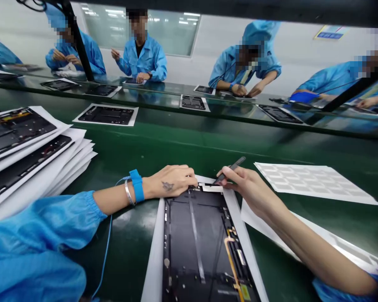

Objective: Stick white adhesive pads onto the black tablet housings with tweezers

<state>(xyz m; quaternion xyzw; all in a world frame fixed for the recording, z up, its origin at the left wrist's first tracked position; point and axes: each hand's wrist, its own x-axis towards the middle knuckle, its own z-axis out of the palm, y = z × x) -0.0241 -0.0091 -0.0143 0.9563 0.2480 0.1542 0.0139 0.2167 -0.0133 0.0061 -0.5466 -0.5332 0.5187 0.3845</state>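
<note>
A black tablet housing [208, 235] with flex cables and small parts lies on a white sheet [153, 268] in front of me. My right hand [239, 178] grips dark tweezers [229, 171], their tips down by a pale adhesive strip [212, 188] at the housing's far end. My left hand [176, 180] rests on the far left part of that end, fingers curled and pressed down beside the strip. Whatever is under its fingertips is hidden. A blue wrist strap [137, 186] with a thin cord is around my left wrist.
At left rises a stack of housings between white sheets [66, 163]. A sheet of pale stickers [315, 180] lies at right, another white sheet [299, 226] under my right forearm. Beyond, a housing [107, 115] sits on the green bench [164, 142]; several co-workers in blue work opposite.
</note>
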